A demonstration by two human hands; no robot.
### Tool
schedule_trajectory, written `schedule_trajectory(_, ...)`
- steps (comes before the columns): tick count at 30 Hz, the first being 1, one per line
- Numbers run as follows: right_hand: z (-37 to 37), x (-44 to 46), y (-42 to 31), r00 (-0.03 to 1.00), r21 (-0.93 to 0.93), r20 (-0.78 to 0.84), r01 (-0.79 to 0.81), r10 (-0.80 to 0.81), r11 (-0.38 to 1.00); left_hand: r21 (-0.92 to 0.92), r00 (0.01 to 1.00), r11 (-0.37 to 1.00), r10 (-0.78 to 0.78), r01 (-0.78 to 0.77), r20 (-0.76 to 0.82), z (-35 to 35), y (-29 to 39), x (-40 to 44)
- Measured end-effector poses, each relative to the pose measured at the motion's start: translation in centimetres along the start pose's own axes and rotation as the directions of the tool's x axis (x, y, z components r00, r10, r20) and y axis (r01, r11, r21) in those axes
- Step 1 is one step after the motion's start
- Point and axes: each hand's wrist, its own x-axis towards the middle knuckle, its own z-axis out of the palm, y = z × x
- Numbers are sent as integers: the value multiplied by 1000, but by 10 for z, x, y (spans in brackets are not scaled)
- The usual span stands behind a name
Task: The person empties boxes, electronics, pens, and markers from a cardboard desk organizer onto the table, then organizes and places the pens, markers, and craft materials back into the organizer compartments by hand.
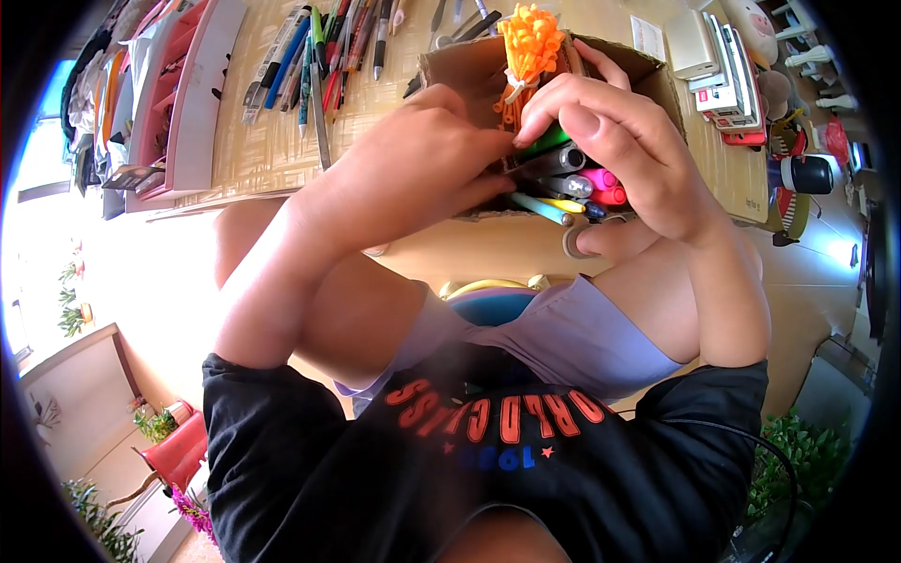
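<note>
A cardboard box [648, 66] at the table's near edge holds several pens and markers, among them a pink marker [598, 178], a yellow pen [563, 205] and a light blue pen [542, 208]. An orange bundle [531, 42] tied with a pale band stands in the box. My left hand [422, 159] reaches in from the left with bent fingers by the bundle's lower end; what its fingertips hold is hidden. My right hand [629, 141] curls over the box from the right, finger and thumb close to the bundle and a green marker [549, 141]; its grip is unclear.
Several pens [302, 61] and a metal ruler [319, 122] lie on the table [244, 183] at the left. A pink and white drawer unit [188, 113] stands at the far left. Stacked small boxes [727, 80] are on the right.
</note>
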Motion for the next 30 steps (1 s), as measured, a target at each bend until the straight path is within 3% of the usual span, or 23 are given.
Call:
schedule_trajectory(11,-1,0,-4,992,79,73,-105,99,991,36,950,999,-14,3,312,-13,4,12)
schedule_trajectory(14,-3,-2,-2,992,-19,123,-17,19,1000,-41,950,999,-2,16,312,-15,4,11)
schedule_trajectory(21,2,0,1,993,-140,102,77,-63,987,22,973,998,49,-56,226,-6,-1,11)
schedule_trajectory(26,5,0,0,996,-166,77,53,-41,985,21,977,998,-62,59,204,-6,14,19)
schedule_trajectory(29,4,1,0,996,-159,83,43,-30,986,34,995,999,13,-16,95,1,13,14)
schedule_trajectory(30,3,1,0,996,-156,83,45,-32,987,-33,996,999,-20,23,87,0,15,14)
